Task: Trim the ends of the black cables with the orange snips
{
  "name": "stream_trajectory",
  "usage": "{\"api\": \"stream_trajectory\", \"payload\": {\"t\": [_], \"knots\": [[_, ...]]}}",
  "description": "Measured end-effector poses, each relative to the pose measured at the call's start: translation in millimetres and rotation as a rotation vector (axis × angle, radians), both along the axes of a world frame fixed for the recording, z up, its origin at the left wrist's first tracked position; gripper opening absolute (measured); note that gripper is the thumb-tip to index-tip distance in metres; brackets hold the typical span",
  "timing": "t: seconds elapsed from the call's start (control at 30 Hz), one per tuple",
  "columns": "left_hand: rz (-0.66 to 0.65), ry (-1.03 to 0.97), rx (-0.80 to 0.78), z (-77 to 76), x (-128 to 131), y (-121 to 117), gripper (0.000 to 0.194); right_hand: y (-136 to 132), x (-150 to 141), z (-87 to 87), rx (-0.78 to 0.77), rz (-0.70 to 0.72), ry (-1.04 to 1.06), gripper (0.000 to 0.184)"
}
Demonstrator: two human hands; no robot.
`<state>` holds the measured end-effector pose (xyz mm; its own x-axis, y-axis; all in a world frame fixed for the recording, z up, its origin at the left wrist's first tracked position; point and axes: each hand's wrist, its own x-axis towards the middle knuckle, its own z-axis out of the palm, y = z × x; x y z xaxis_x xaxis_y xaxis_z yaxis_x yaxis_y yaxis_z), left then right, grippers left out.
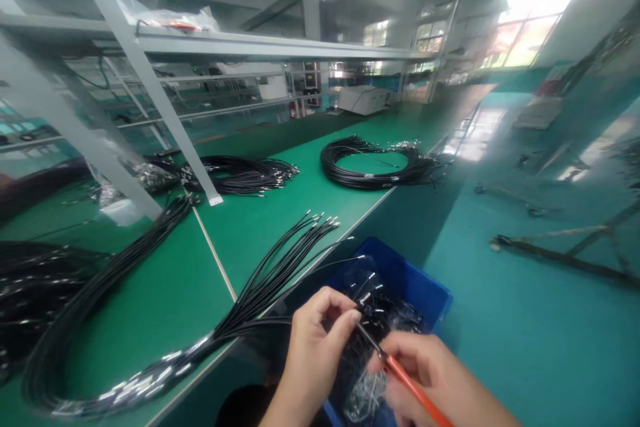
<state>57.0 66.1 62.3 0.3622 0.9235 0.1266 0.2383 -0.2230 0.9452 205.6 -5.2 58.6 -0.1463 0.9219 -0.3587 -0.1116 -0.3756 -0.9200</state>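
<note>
Beside the edge of the green bench (280, 227), a blue plastic bin (430, 290) is filled with crumpled clear bags, black pieces and a tangle of pale strands (367, 393). Above it, an orange-handled tool (411, 387) is held in the curled fingers of the right hand (425, 373). Its slim, dark metallic shaft is directed at the left hand (320, 337), whose thumb and forefinger are pinched together at the tip; what is gripped between them cannot be told. On the bench, smooth black cables (270, 273) with silvery ends are gathered into a curved bundle, bound by shiny wrapping.
</note>
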Motion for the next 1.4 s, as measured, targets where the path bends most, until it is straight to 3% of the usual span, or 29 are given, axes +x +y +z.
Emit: {"api": "stream_trajectory", "payload": {"t": [0.1,0.17,0.2,0.27,0.37,0.47,0.6,0.77,0.97,1.07,1.23,1.3,1.4], "knots": [[-0.115,0.188,0.068,-13.8,6,-11,0.006,-7,6,-6.3,0.116,-0.177,0.001,0.030],[-0.262,0.403,0.188,-22.2,6,-16,0.007,-9,15,-13.6,0.113,-0.307,-0.010,0.035],[-0.259,0.519,0.252,-24.9,4,-15,0.008,-8,19,-17.8,0.111,-0.357,-0.001,0.038],[-0.070,0.708,0.336,-25.9,-9,-7,0.002,-7,24,-25.1,0.113,-0.418,0.032,0.041],[0.299,0.841,0.355,-20.1,-39,16,0.017,-5,24,-27.5,0.116,-0.450,0.092,0.041],[0.393,0.901,0.367,-16.6,-65,35,0.010,-4,18,-17.9,0.118,-0.454,0.132,0.038],[0.353,0.861,0.360,-18.0,-78,44,0.009,-2,17,-0.9,0.133,-0.517,0.182,0.032],[0.275,0.661,0.255,-7.6,-73,52,0.006,0,26,7.5,0.321,-0.784,0.219,0.023],[-0.113,0.336,0.250,19.5,-19,36,0.014,6,19,1.4,0.295,-0.802,0.226,0.021],[-0.234,0.300,0.361,26.6,4,16,0.012,7,13,-1.5,0.270,-0.772,0.254,0.021],[-0.214,0.383,0.552,25.2,11,-6,0.015,3,5,-4.7,0.250,-0.728,0.272,0.026],[-0.174,0.344,0.498,24.2,9,-10,0.013,1,-1,-5.6,0.255,-0.714,0.274,0.031],[-0.155,0.250,0.255,23.3,8,-13,0.014,2,-9,-4.9,0.290,-0.734,0.266,0.038]]}}
